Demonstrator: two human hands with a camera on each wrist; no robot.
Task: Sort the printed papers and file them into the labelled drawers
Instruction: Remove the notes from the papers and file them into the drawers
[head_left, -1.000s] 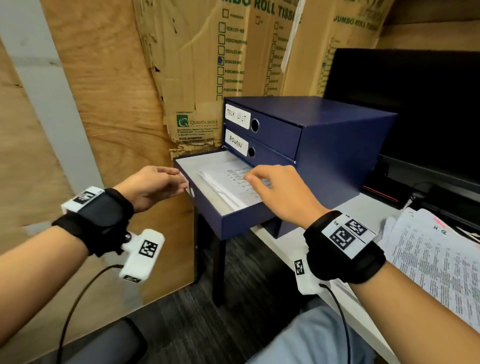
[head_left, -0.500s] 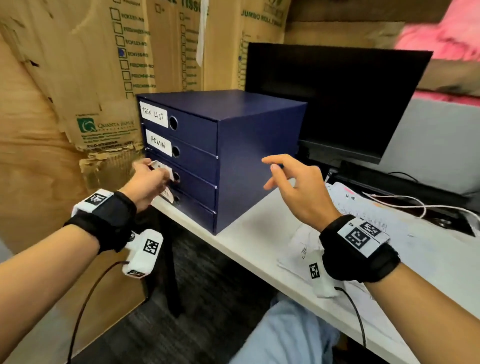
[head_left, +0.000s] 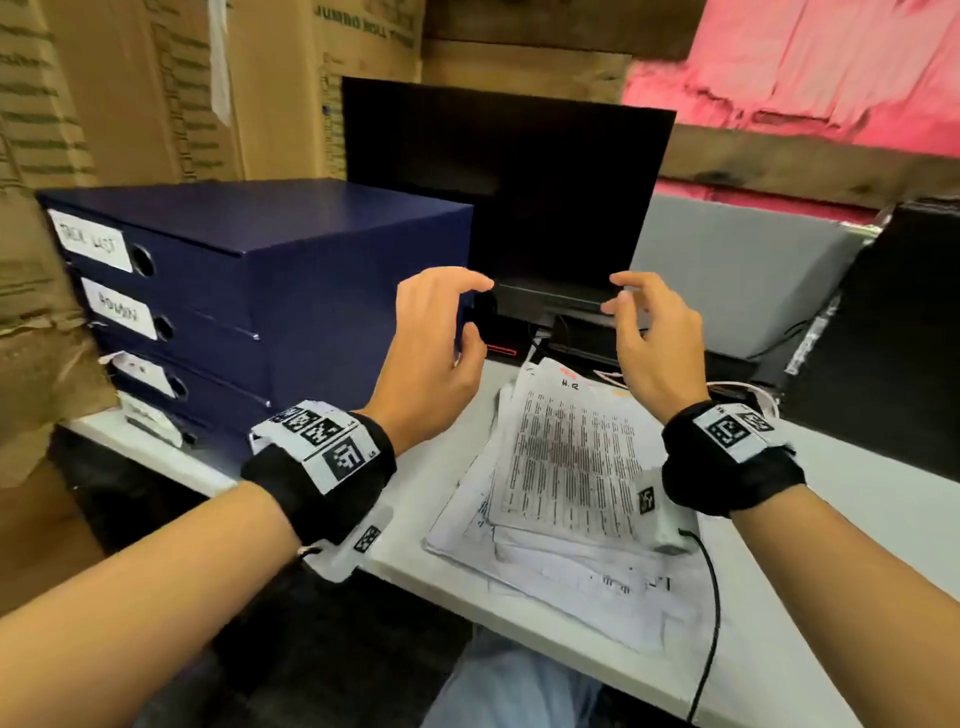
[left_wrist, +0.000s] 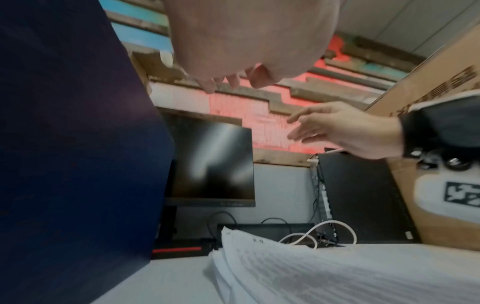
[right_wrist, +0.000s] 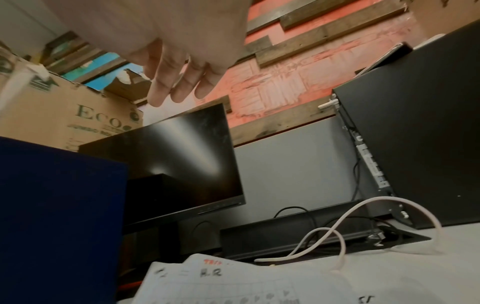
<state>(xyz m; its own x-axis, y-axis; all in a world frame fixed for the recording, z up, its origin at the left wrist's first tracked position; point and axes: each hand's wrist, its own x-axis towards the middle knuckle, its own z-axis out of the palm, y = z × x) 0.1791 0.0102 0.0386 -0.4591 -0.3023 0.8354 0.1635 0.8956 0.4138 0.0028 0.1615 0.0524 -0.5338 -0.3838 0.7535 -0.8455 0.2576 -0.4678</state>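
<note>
A navy drawer cabinet (head_left: 291, 280) stands on the white desk (head_left: 810, 623) at the left, all its labelled drawers pushed in. A loose pile of printed papers (head_left: 566, 467) lies on the desk to its right, the top sheet marked "H.R" (right_wrist: 210, 273). Both hands hover side by side above the pile's far end, holding nothing. My left hand (head_left: 441, 332) has loosely curled fingers, and my right hand (head_left: 639, 332) faces it with relaxed fingers (right_wrist: 166, 86). The pile also shows in the left wrist view (left_wrist: 337, 273).
A dark monitor (head_left: 509, 192) stands behind the cabinet, and a black computer case (head_left: 893, 338) at the right. A white cable (right_wrist: 337, 232) loops on the desk behind the papers. Cardboard boxes (head_left: 156, 88) are stacked at the back left.
The third drawer, open with papers inside a second ago, is now pushed in. Both hands have left the cabinet and moved right, above the paper pile.
</note>
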